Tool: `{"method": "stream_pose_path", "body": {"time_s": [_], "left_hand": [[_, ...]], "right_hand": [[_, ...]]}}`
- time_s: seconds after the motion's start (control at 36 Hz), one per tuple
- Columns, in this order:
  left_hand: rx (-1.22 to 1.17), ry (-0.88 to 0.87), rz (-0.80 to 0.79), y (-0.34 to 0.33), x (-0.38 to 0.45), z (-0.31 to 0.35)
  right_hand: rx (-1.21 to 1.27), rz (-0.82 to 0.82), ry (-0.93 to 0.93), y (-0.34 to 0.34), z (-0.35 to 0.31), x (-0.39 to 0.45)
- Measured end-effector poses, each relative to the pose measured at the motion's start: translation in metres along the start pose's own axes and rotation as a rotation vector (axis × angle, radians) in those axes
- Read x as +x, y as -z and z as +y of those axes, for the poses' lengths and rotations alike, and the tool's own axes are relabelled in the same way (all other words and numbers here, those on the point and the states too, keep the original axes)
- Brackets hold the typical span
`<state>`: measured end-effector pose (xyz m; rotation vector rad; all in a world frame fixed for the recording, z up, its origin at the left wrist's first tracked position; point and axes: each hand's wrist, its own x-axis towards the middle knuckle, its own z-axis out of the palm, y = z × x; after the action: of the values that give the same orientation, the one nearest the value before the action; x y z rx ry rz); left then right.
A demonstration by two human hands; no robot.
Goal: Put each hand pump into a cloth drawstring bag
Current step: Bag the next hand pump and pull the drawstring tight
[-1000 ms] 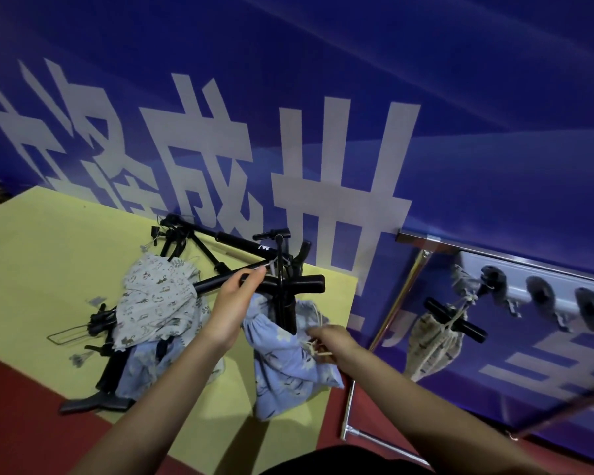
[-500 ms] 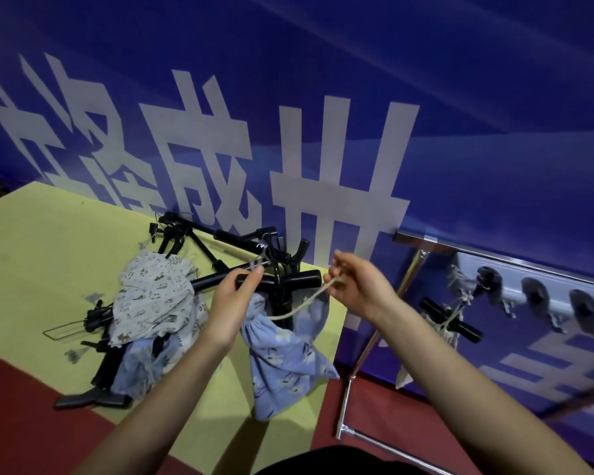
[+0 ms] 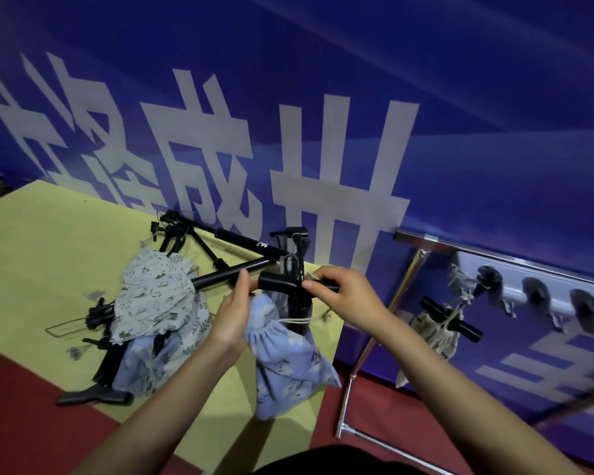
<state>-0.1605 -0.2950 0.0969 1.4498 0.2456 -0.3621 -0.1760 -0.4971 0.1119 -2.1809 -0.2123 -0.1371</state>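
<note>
Right hand: the right hand (image 3: 345,296) is closed on the right end of the black T-shaped handle (image 3: 282,282) of a black hand pump (image 3: 297,303). The fingers also pinch a thin pale drawstring cord (image 3: 297,321) near the handle.
Left hand: the left hand (image 3: 232,315) is next to the left end of the same handle. Its thumb points up by the handle and its fingers curl at the top of the bag. I cannot tell how tight it holds.
Pump in the bag: the pump stands up straight. Its lower part is inside a light blue cloth drawstring bag with a small print (image 3: 288,368). The handle sticks out of the top. The mouth of the bag is bunched up around the pump, and the cord goes around it.
Where the bag is: it hangs at the right edge of the yellow desk (image 3: 48,262), near the corner.
Pile on the desk: more long black hand pumps (image 3: 234,238) lie flat to the left. A grey printed cloth bag (image 3: 151,296) lies on top of them, with more blue cloth under it.
Rack on the right: a shiny metal rack (image 3: 408,269) stands by the blue wall banner with big white letters (image 3: 323,132). A beige cloth bag with a black pump handle sticking out (image 3: 439,330) hangs from a hook there.
Floor: red floor (image 3: 21,406) shows below the desk.
</note>
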Motion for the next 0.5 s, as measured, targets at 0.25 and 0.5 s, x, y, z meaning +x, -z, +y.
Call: {"method": "stream_pose_path", "body": {"time_s": [0.25, 0.5], "left_hand": [[0.169, 0.179, -0.015, 0.024, 0.016, -0.018], [0.289, 0.148, 0.023, 0.035, 0.037, -0.024]], "right_hand": [[0.117, -0.003, -0.045, 0.017, 0.021, -0.002], [0.134, -0.031, -0.058, 0.010, 0.012, 0.006]]}}
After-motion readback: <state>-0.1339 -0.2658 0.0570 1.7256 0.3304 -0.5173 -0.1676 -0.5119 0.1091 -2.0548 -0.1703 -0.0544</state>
